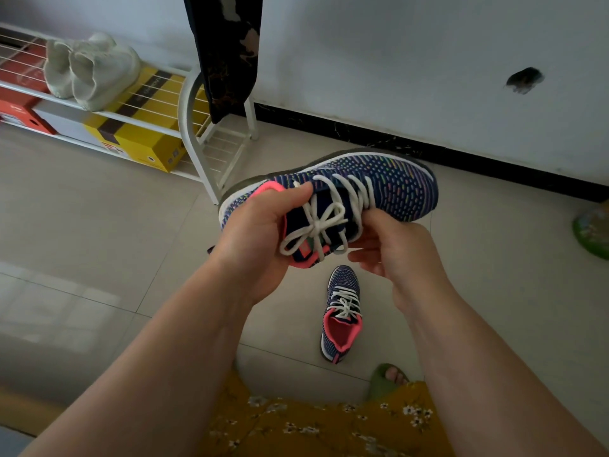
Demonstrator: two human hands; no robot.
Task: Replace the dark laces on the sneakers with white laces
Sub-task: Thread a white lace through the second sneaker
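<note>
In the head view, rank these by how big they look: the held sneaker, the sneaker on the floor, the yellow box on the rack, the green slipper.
1. Held sneaker, though it is nearest the camera.
2. Yellow box, partly hidden by the rack.
3. Sneaker on the floor.
4. Green slipper, partly hidden by the dress.

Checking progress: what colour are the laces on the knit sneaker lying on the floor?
White, tied in a bow, on the navy knit sneaker; head view.

Beige tiled floor (99, 225), one navy knit sneaker (341, 311) w/ white laces flat on it, white wire shoe rack (197, 133) by wall, pale sneakers (89, 69) on top shelf, yellow box (145, 140) & red box (19, 110) on lower shelf
</note>
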